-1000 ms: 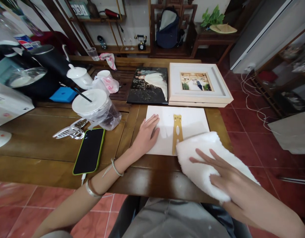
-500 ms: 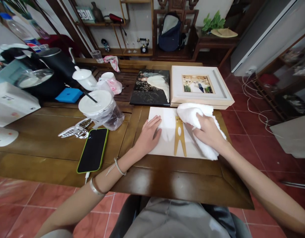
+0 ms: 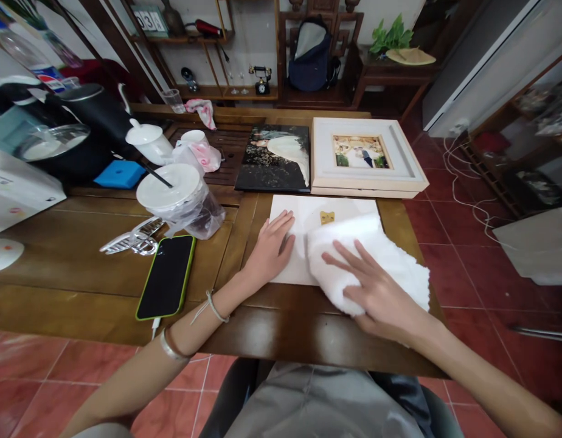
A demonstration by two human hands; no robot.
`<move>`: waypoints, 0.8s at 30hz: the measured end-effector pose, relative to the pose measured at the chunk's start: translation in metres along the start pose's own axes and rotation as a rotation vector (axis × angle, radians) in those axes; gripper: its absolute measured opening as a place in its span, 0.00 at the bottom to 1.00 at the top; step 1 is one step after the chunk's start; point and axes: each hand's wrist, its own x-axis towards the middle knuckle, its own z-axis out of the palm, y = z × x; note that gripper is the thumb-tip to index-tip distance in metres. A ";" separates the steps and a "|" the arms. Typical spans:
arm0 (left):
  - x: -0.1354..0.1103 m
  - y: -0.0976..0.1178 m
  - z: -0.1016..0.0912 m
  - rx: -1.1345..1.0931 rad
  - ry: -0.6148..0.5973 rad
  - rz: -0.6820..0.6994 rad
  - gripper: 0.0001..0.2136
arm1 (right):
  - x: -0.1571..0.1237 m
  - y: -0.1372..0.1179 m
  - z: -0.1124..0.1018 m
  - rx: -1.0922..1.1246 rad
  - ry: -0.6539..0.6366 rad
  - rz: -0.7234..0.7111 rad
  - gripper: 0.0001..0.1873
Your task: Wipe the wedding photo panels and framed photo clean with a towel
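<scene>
Under my right hand point(image 3: 370, 283) is a crumpled white cloth point(image 3: 399, 267); the fingers are spread out over it and press it down. The cloth covers the right part of a white board point(image 3: 301, 212) and hangs over its near edge. Only the top of a gold-coloured, two-legged flat piece point(image 3: 327, 217) shows on the board; its legs are hidden by the cloth. My left hand point(image 3: 272, 246) rests flat with fingers stretched on the board's left side and holds nothing.
Behind the board lie a dark photo panel point(image 3: 274, 158) and a white framed photo point(image 3: 367, 152). To the left are a phone point(image 3: 166, 277) on a cable, a clear hair claw point(image 3: 132, 237), a lidded cup with straw point(image 3: 171, 188) in a plastic bag, and a white pot point(image 3: 149, 141).
My right hand has moved the cloth nearer to me and over the gold piece's legs; its fingers have gone from bunched to spread. My left hand stays put.
</scene>
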 end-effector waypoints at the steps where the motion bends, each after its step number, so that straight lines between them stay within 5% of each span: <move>1: 0.000 0.000 0.000 0.001 -0.001 0.000 0.19 | -0.004 -0.007 0.000 0.027 -0.015 -0.011 0.11; 7: 0.000 0.000 0.000 -0.008 0.006 0.012 0.19 | -0.018 -0.007 -0.012 0.219 -0.045 -0.072 0.10; 16: 0.000 -0.002 0.001 -0.001 0.002 0.022 0.19 | 0.030 0.054 -0.015 0.295 0.285 0.347 0.11; 21: 0.000 -0.002 0.001 -0.013 0.008 0.017 0.19 | 0.069 0.063 -0.008 0.105 0.251 0.276 0.03; 24: 0.000 -0.002 0.001 -0.020 0.012 0.013 0.19 | 0.076 0.054 -0.003 0.001 0.167 0.186 0.09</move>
